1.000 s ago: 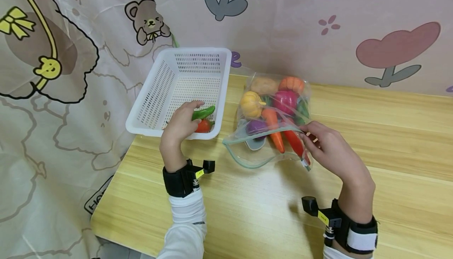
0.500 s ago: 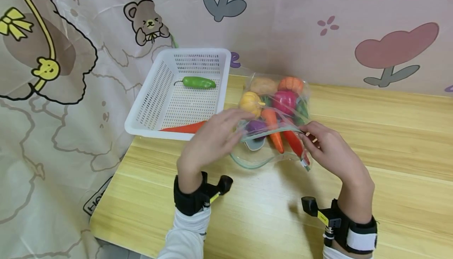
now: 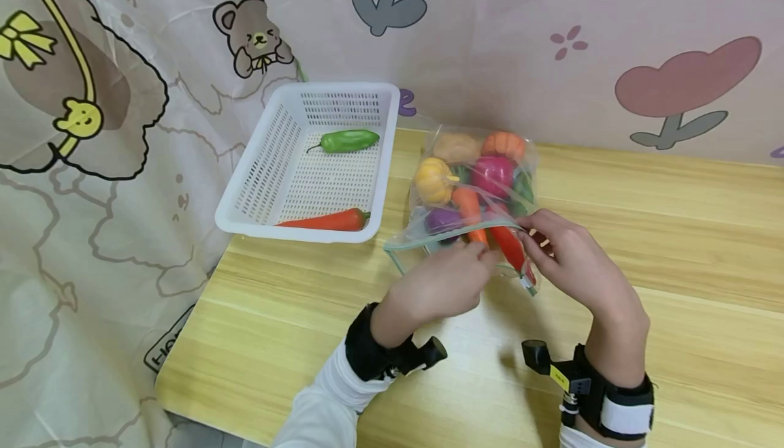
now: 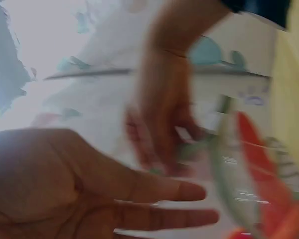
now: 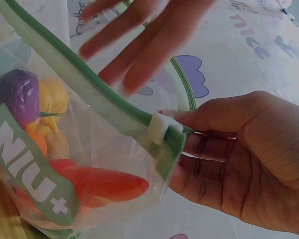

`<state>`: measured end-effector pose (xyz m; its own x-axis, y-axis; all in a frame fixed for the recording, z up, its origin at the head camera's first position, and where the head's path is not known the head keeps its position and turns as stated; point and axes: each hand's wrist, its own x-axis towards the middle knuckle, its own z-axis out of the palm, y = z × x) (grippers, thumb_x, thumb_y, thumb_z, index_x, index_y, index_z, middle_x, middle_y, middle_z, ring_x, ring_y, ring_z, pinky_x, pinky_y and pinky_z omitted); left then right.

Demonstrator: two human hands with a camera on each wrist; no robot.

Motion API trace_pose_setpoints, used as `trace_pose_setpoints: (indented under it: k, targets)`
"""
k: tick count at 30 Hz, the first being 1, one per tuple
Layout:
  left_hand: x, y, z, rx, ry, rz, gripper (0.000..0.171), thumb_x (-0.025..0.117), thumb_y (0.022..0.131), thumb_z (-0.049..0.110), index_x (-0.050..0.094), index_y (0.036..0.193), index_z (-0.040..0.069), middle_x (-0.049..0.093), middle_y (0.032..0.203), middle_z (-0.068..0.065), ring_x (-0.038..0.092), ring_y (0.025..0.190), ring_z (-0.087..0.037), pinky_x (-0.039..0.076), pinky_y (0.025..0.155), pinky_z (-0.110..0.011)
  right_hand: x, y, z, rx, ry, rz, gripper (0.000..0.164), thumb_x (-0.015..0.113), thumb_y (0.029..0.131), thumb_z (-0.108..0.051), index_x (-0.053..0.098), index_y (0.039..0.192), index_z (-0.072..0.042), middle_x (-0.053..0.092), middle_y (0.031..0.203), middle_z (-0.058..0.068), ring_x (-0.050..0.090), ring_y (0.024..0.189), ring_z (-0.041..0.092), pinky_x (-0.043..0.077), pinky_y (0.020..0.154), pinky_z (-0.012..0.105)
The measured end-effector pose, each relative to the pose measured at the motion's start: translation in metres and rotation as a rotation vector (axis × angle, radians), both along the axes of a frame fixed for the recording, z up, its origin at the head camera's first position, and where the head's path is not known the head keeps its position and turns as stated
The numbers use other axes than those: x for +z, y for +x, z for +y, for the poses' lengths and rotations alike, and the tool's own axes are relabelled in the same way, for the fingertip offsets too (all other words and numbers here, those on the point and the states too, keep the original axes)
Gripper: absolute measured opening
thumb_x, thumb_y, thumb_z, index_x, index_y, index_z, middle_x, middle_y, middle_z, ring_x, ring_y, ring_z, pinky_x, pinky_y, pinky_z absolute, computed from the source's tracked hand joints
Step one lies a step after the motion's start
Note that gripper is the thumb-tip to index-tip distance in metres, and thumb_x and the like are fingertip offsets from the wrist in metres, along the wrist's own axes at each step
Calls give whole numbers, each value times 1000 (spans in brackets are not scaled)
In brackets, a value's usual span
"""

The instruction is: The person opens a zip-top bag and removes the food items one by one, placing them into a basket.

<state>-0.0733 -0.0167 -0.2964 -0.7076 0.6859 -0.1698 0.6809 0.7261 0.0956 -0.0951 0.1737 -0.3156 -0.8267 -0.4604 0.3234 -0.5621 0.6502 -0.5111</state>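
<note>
A clear zip bag (image 3: 418,238) with a green rim lies on the table, its mouth toward me, filled with toy vegetables. My right hand (image 3: 569,261) pinches the bag's right corner beside the white slider (image 5: 162,127). My left hand (image 3: 437,281) is at the open mouth; in the right wrist view its fingers (image 5: 139,64) reach out straight over the rim. Closest to them are an orange carrot (image 3: 468,204) and a long red chili pepper (image 3: 508,244). Farther inside are a purple eggplant (image 3: 442,220), a yellow pumpkin (image 3: 433,181) and a magenta bell pepper (image 3: 493,176).
Left of the bag stands a white perforated basket (image 3: 228,218). It holds a green chili pepper (image 3: 349,140) and a red chili pepper (image 3: 331,220). A patterned curtain (image 3: 520,73) hangs behind the wooden table (image 3: 704,284), which ends at the left.
My left hand has left the basket, moving right to the bag's mouth. The green pepper it was at now lies at the basket's back. My right hand keeps its grip on the bag.
</note>
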Motion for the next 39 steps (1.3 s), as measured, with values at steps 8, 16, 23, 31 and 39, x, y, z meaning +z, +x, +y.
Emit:
trace_pose_setpoints:
  k: [8, 16, 23, 31, 39]
  targets:
    - [-28, -32, 18, -34, 6, 8, 35, 45, 98, 17, 48, 132, 15, 64, 103, 4, 60, 98, -8, 47, 79, -18, -1, 0, 1, 13, -2, 26, 21, 63, 80, 7, 66, 99, 0, 63, 89, 4, 62, 70, 17, 49, 59, 21]
    - [-36, -42, 22, -112, -24, 4, 34, 43, 99, 17, 49, 132, 16, 66, 101, 4, 60, 92, -5, 45, 78, -16, -2, -1, -2, 41, 2, 38, 21, 64, 79, 6, 66, 98, -1, 63, 89, 3, 64, 71, 18, 52, 60, 24]
    - [-40, -49, 26, -167, -121, 45, 34, 44, 99, 23, 50, 131, 17, 63, 96, 6, 56, 85, -5, 41, 72, -16, -1, -2, -3, 29, 40, 18, 19, 61, 82, 6, 66, 99, 0, 63, 90, 4, 62, 71, 15, 48, 61, 14]
    - [-54, -60, 36, -233, -336, 276, 36, 37, 99, 16, 47, 133, 21, 54, 117, 9, 49, 99, -4, 38, 87, -17, -1, -3, -1, 26, 26, 10, 20, 61, 82, 6, 66, 101, 1, 64, 90, 5, 63, 72, 18, 49, 60, 17]
    - [-61, -71, 39, -147, -183, 91, 30, 31, 102, 25, 46, 127, 19, 50, 115, 11, 44, 102, -1, 35, 91, -14, -2, -3, -2, 48, -12, 41, 20, 65, 79, 7, 67, 96, -2, 63, 87, 2, 57, 70, 4, 47, 60, 15]
